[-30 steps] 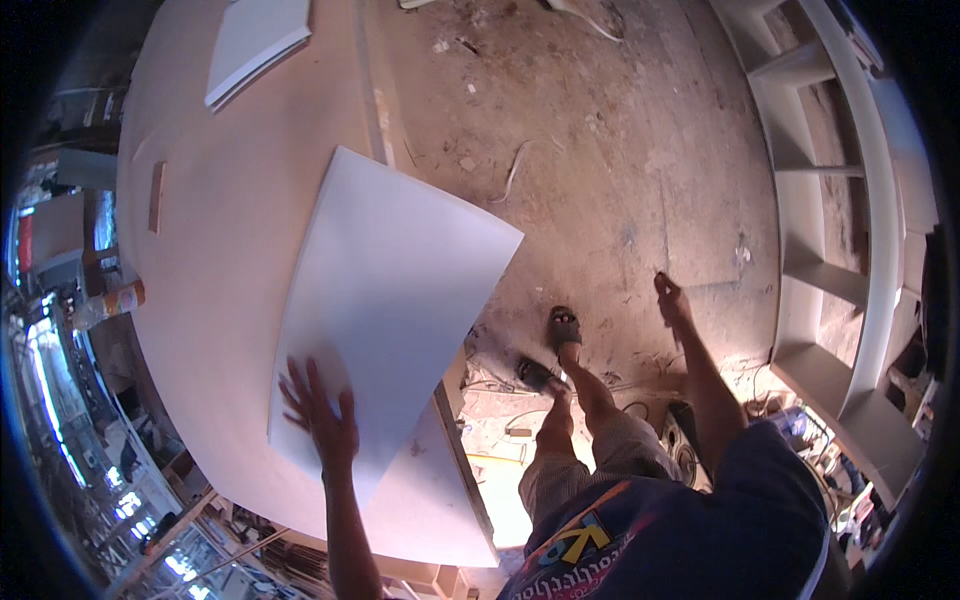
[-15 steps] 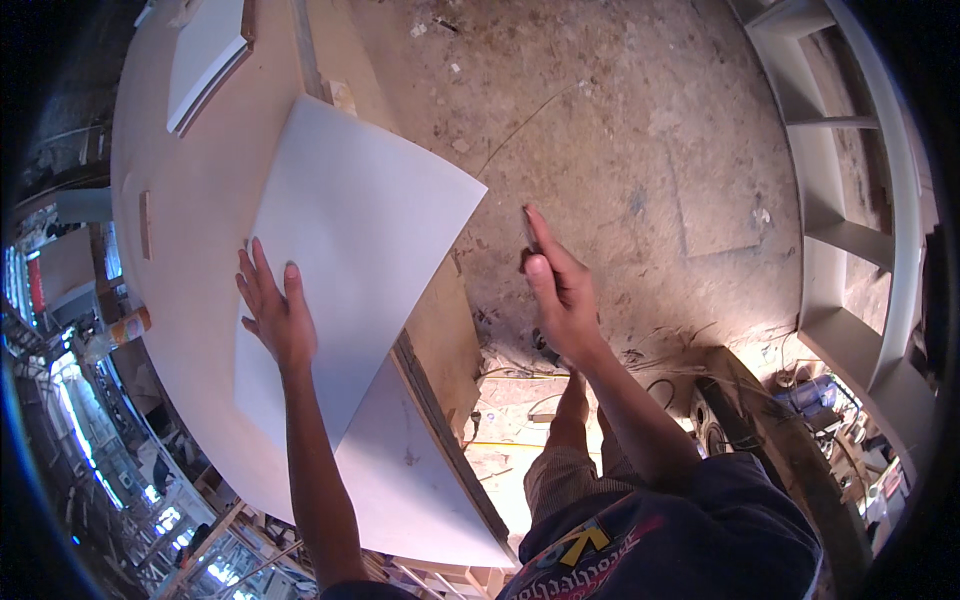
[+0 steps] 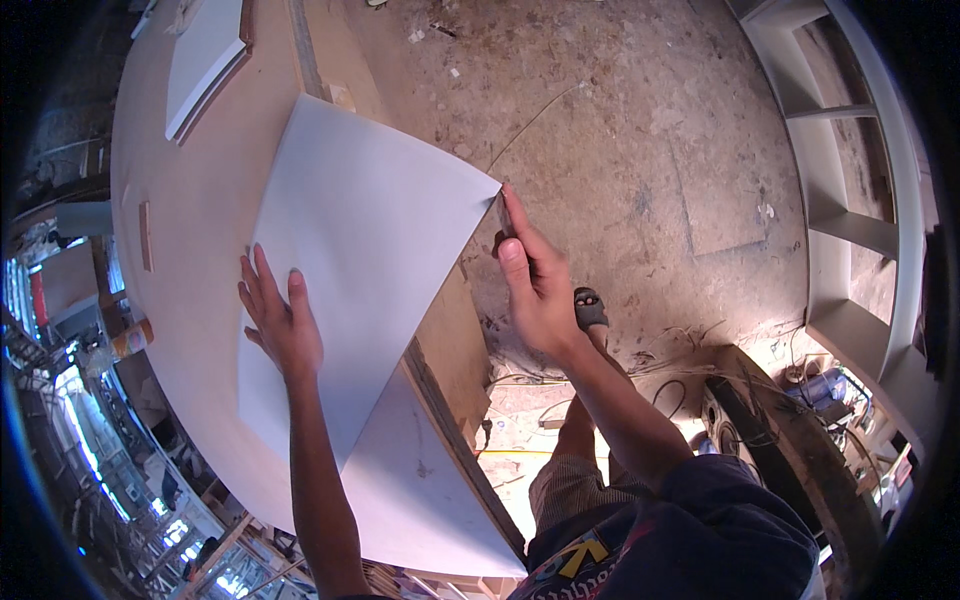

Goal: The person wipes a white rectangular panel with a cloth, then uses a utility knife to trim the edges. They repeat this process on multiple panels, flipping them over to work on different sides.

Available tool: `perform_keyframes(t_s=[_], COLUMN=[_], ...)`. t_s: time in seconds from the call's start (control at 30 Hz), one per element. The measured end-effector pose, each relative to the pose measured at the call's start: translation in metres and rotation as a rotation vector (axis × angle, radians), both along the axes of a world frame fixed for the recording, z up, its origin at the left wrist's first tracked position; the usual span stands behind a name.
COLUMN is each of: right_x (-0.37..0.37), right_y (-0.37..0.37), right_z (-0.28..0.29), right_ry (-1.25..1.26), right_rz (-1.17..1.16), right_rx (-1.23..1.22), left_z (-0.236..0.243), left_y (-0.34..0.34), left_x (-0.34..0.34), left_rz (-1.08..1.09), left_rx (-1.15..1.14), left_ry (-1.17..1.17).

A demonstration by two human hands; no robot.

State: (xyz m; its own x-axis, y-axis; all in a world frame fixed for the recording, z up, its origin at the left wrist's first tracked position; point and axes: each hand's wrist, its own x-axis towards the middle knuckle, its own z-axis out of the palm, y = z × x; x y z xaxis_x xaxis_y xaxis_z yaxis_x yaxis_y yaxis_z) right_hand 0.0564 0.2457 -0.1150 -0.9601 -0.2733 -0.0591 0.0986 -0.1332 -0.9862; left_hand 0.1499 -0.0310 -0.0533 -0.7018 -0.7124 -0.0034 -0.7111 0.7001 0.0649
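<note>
A large white sheet lies on the pale board-topped workbench, its right corner jutting past the bench edge. My left hand rests flat on the sheet's left part, fingers spread. At the jutting corner, the stretched index finger of my right hand meets the sheet's tip, which shows a small dark crease. The other right fingers are curled round something small and dark, mostly hidden by the hand. Below the sheet, a second white surface spans the bench's near end.
A white panel sits at the bench's far left, with a small wooden strip nearer. White shelving stands at the right. Cables and a dark wooden beam lie near my feet on the stained floor.
My right hand has moved left and slightly up, reaching the sheet's corner. My left hand has stayed nearly in place on the sheet. A sandalled foot has come into view.
</note>
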Motion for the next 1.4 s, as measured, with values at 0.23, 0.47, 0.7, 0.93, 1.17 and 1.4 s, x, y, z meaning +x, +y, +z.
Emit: perform_keyframes(t_s=[0.23,0.47,0.7,0.93,1.17,1.4], right_x=[-0.003,-0.033,-0.011,0.076,0.113,0.106], right_y=[0.002,-0.001,0.055,0.13,0.151,0.162], right_z=[-0.002,0.026,-0.005,-0.018,-0.018,0.068], right_ry=[0.086,-0.75,-1.091,-0.814,-0.449,0.336], right_rz=[-0.01,-0.057,-0.082,0.091,0.169,0.429], right_rx=[0.098,-0.358,-0.46,-0.095,0.067,0.697], left_z=[-0.001,0.004,0.008,0.02,0.02,0.011], left_y=[-0.004,-0.001,0.002,0.016,-0.02,0.004], left_x=[0.002,0.004,0.005,0.056,0.074,0.011], left_rz=[-0.018,-0.034,-0.108,-0.575,-0.814,-0.363], left_rx=[-0.03,0.01,0.015,0.061,0.013,0.098], left_ry=[-0.013,0.003,-0.05,-0.052,-0.16,0.065])
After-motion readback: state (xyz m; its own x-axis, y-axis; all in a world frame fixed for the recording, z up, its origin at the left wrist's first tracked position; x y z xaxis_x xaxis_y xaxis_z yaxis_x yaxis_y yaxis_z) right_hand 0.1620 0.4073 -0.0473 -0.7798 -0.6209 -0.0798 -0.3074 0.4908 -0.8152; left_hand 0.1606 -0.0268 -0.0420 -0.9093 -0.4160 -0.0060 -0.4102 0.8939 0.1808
